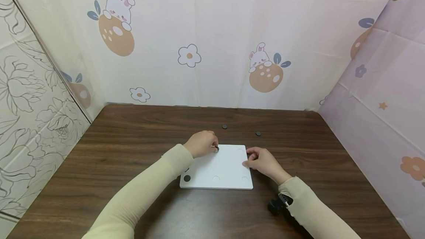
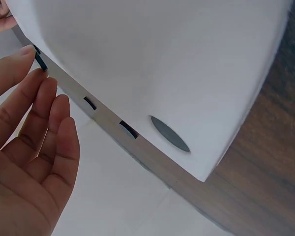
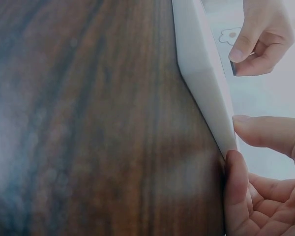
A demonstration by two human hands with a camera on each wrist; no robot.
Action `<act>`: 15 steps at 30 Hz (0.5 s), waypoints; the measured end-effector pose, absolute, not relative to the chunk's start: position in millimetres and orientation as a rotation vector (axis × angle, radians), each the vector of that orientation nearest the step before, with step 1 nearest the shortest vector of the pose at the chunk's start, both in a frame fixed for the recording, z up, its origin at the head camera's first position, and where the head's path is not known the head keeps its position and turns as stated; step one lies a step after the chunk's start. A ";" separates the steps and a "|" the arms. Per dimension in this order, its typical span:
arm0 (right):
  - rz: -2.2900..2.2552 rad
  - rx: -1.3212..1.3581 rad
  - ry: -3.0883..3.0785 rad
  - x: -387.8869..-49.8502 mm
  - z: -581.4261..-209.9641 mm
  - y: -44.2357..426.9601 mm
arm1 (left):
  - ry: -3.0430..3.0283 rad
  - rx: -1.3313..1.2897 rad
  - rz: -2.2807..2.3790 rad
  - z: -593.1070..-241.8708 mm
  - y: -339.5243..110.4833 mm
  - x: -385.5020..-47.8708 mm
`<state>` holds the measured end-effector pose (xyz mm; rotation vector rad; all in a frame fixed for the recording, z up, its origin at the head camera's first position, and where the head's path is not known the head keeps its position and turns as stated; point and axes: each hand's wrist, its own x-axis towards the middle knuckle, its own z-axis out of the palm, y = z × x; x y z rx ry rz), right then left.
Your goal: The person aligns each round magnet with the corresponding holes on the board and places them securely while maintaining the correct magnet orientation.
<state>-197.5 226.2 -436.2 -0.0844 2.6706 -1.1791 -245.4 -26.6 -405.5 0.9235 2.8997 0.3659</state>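
A white rectangular board [image 1: 225, 165] with shallow round recesses lies flat on the table. My left hand [image 1: 201, 144] pinches a small black disc [image 2: 41, 60] between thumb and fingertips, just over the board's far part. Another black disc [image 1: 187, 178] sits in the near left corner recess. Along the board's right edge, my right hand [image 1: 263, 160] holds on, its thumb [image 3: 265, 132] at the top rim and a finger against the side. Empty recesses show at the near middle, near right and far right. My left forearm partly covers the board's left side.
Two loose black discs, one farther back [image 1: 224, 126] and one to the right [image 1: 258, 133], lie on the brown wooden table [image 1: 149, 124] beyond the board. A patterned curtain [image 1: 219, 21] hangs behind the table. A black strap device [image 1: 279, 204] is on my right wrist.
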 end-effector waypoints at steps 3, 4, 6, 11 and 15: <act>-1.178 -0.084 2.672 -197.5 -436.0 226.0 | 2.904 0.941 0.348 -407.0 -26.7 -245.9; -1.177 -0.084 2.673 -197.5 -436.0 225.9 | 2.905 0.948 0.342 -407.7 -26.7 -246.1; -1.178 -0.084 2.673 -197.5 -436.0 225.8 | 2.909 0.960 0.327 -408.8 -26.9 -246.2; -1.180 -0.083 2.671 -197.1 -435.5 225.7 | 2.913 0.980 0.300 -411.4 -27.5 -246.6; -1.179 -0.083 2.670 -196.7 -435.1 226.0 | 2.906 0.975 0.304 -412.4 -27.2 -247.1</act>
